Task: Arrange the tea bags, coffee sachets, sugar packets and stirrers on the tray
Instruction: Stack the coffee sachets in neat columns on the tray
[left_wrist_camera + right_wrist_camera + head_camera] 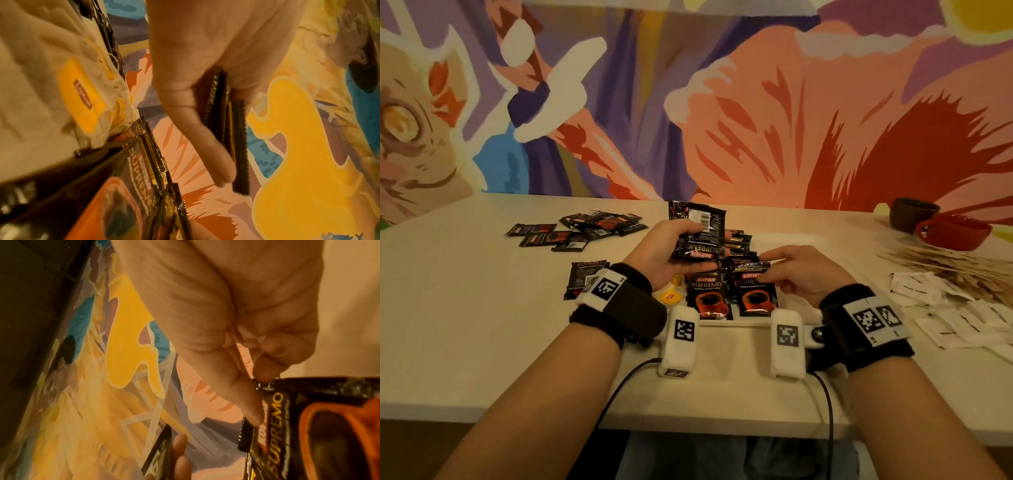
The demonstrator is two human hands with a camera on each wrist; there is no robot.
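While the left hand [664, 251] grips a small stack of black foil coffee sachets [700, 233] above the white tray [796, 308], the right hand [803, 274] pinches the top edge of a black sachet [751, 265] lying on the rows already in the tray. The coffee step appears under way; next, each held sachet needs laying flat in line. Yellow-tagged tea bags [670, 296] sit at the tray's left; white paper sugar packets [941, 308] and wooden stirrers [941, 263] wait on the table to the right.
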